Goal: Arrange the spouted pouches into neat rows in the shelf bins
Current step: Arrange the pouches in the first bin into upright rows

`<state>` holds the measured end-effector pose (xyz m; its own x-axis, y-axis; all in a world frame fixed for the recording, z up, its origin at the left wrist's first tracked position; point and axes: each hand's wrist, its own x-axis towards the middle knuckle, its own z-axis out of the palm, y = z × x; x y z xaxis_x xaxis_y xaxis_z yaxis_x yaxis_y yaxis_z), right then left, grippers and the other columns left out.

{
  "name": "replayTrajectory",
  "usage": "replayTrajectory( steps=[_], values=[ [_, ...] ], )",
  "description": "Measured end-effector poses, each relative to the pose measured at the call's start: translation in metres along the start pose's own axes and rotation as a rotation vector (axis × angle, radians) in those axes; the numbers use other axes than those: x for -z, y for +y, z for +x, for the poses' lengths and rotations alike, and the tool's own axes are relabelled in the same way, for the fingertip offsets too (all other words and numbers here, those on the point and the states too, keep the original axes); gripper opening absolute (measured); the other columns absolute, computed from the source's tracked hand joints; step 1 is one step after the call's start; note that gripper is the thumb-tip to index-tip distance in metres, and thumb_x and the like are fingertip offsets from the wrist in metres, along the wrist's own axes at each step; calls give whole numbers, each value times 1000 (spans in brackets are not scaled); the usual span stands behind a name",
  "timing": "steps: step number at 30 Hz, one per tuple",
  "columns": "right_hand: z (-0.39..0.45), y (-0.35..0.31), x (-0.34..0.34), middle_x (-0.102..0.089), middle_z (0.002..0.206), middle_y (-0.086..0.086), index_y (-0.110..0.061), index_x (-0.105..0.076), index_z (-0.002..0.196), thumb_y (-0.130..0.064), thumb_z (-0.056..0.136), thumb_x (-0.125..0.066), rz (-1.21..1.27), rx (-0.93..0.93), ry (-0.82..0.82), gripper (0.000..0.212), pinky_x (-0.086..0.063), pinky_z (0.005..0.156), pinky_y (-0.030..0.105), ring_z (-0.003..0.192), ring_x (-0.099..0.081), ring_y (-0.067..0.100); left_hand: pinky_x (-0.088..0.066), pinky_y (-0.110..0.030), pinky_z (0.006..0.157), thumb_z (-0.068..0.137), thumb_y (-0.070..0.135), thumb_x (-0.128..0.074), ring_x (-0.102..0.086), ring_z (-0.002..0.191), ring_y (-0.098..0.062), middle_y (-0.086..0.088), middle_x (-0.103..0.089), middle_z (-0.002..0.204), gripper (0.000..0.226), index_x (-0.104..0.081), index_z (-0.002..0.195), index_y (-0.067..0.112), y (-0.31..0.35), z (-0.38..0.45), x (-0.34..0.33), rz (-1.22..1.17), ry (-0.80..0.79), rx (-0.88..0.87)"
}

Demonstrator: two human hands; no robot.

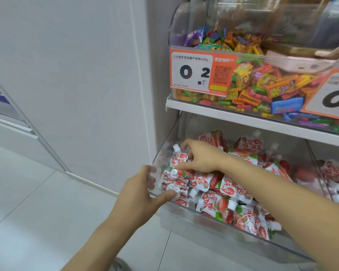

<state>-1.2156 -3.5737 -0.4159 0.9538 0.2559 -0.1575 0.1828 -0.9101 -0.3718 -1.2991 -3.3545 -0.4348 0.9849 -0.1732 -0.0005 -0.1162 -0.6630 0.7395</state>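
Your left hand (pixel 143 189) grips the near left corner of the clear bin (pixel 209 229) on the lower shelf: the fingers curl over the rim and show through the plastic, and the thumb presses flat against the outside of the front wall. Your right hand (pixel 199 156) reaches across into the bin's left end with fingers bent, pinching an upright pouch (pixel 179 160) near its top, just below its white cap. You can see the thumb lying across the red-and-white print.

The spouted pouches (pixel 231 204) fill the same bin, strawberry-printed with white caps. Those at the left end stand close together with spouts up; those to the right lie tumbled at different angles. Your right forearm covers part of the middle of the heap, so the pouches under it cannot be made out. A second bin (pixel 333 177) to the right holds more of them, blurred and cut off by the frame edge.

Above, the upper bin (pixel 184 22) holds bright wrapped candies (pixel 262 83) behind an orange price tag (pixel 196 72); its right part is cut off too. The pale wall (pixel 76 75) and tiled floor (pixel 47 202) lie to your left.
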Motion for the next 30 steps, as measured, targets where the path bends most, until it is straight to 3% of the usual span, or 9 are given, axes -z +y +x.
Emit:
replayTrajectory(
  steps=[2,5,8,10,17,19,23,26,30],
  values=[
    [1,1,-4,-64,90,1,-22,-52,130,-50,77,-79,29,30,43,66,-45,69,34,80,-56,15,-49,-17,69,54,71,-75,-61,89,0,17,-59,100,81,-43,120,36,5,-2,0,-10,-17,37],
    [-1,6,-15,-62,94,0,-30,-49,120,-42,78,-80,54,31,46,54,-49,72,36,84,-57,16,-46,-15,66,49,71,-76,-62,94,-5,12,-58,106,90,-41,122,32,12,-3,-7,-65,-25,97],
    [-4,10,-18,-61,110,-4,-30,-48,103,-23,79,-80,148,71,-64,41,-52,86,35,101,-59,14,-49,-22,71,53,65,-83,-61,95,-9,9,-58,108,87,-39,119,29,15,1,-15,-33,-12,119],
    [-4,10,-15,-62,122,0,-31,-48,108,-18,82,-77,200,68,-170,41,-54,92,37,110,-61,14,-51,-25,69,53,63,-84,-62,92,-9,10,-59,105,83,-41,116,29,15,4,-14,-13,-14,129],
    [7,23,-14,-64,132,1,-41,-44,125,-6,81,-73,368,28,-454,63,-56,86,56,102,-71,24,-56,-28,67,65,45,-84,-64,81,-4,9,-63,98,62,-47,113,26,15,8,-8,32,2,119],
    [8,25,-11,-70,119,-10,-37,-39,133,-3,83,-71,356,41,-524,68,-58,85,50,96,-72,19,-56,-29,67,66,43,-83,-64,81,-6,7,-63,99,62,-46,112,25,18,10,-7,63,-8,132],
    [-6,16,7,-43,152,-4,-34,-27,149,-35,77,-81,114,91,-480,90,-41,111,43,135,-46,21,-50,-24,65,61,50,-87,-63,93,-12,10,-57,114,91,-34,131,27,26,16,-4,102,-76,116],
    [-21,10,14,-30,160,-5,-29,-15,156,-59,58,-88,-205,70,-478,126,-34,115,39,142,-36,22,-52,-27,79,56,54,-87,-57,111,-14,7,-49,131,115,-20,145,29,36,21,-9,88,-13,45],
    [-36,11,16,-43,152,-1,-25,-22,155,-46,61,-91,-242,80,-401,119,-40,108,36,135,-44,24,-53,-32,87,62,55,-84,-57,114,-15,4,-51,135,103,-24,143,30,42,30,-12,136,62,-71]
  ],
)
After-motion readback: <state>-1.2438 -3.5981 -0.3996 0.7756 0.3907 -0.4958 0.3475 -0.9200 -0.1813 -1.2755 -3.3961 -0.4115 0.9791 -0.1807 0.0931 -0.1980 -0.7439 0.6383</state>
